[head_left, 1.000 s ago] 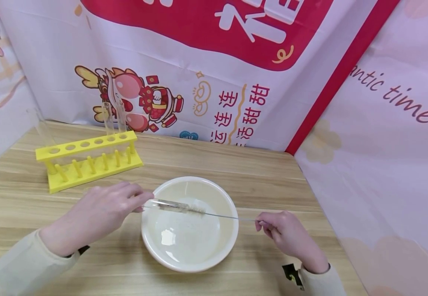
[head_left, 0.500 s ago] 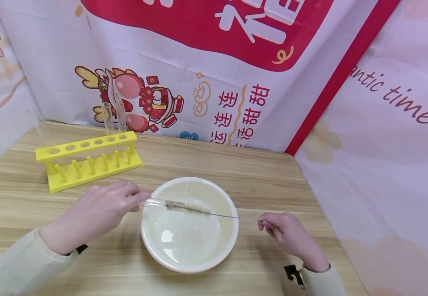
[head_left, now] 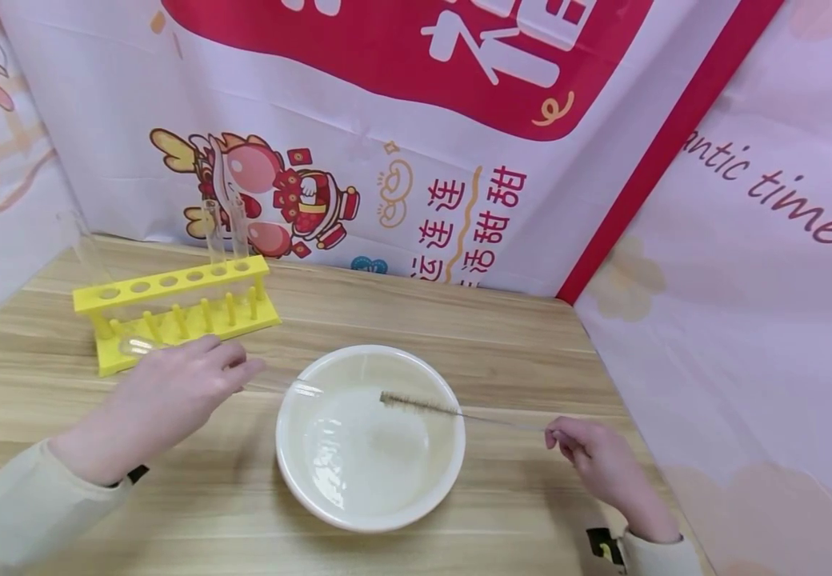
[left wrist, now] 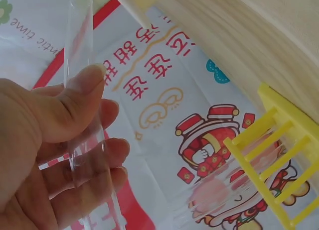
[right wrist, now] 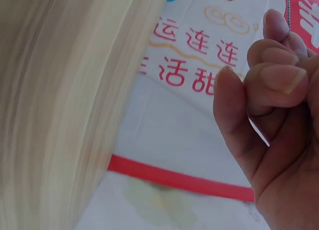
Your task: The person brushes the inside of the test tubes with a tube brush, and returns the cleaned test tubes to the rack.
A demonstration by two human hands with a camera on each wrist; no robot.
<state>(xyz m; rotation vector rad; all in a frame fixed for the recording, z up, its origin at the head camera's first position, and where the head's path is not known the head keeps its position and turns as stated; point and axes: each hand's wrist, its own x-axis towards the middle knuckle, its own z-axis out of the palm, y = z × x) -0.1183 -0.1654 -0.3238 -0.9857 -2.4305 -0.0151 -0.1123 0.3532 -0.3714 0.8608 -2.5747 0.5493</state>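
In the head view, my left hand (head_left: pixel 171 392) holds a clear glass test tube (head_left: pixel 308 389) nearly level, its mouth over the bowl's left rim and its rounded end overlapping the rack. The left wrist view shows thumb and fingers wrapped around the tube (left wrist: pixel 79 31). At the right, my right hand (head_left: pixel 599 456) pinches the thin wire handle of a test tube brush (head_left: pixel 419 403). The brush's tan bristles hang over the bowl, apart from the tube. Beneath is a round white bowl (head_left: pixel 373 488) with rippled reflections inside. In the right wrist view the fingers are curled.
A yellow test tube rack (head_left: pixel 154 283) stands at the left rear. Two clear tubes sit upright at its right end, and another tube (head_left: pixel 85 248) leans at its left end. Printed cloth walls (head_left: pixel 387 88) enclose the back and sides of the wooden table (head_left: pixel 502 344).
The brush has slid out of the tube as my right hand moved right. My left hand has drawn the tube left, toward the rack. The bowl and rack stay put.
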